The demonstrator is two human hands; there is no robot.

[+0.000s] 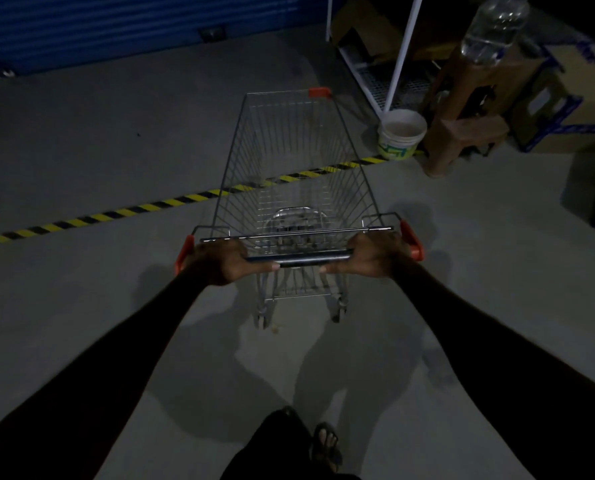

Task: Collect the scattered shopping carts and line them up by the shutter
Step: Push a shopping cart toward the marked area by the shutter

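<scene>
Pushing the shopping cart (291, 174) well means keeping both hands even on the handle bar (298, 259), so it rolls straight and turns softly left toward the blue shutter (133, 26) — away from the white bucket (400, 135) just beside its right side. The left hand (221, 261) and the right hand (369, 254) are each wrapped tight around the bar, fingers (268, 266) curled shut on it. The cart stands on the floor, crossing the yellow-and-black tape (116, 213) — the shutter is ahead, off to the left.
</scene>
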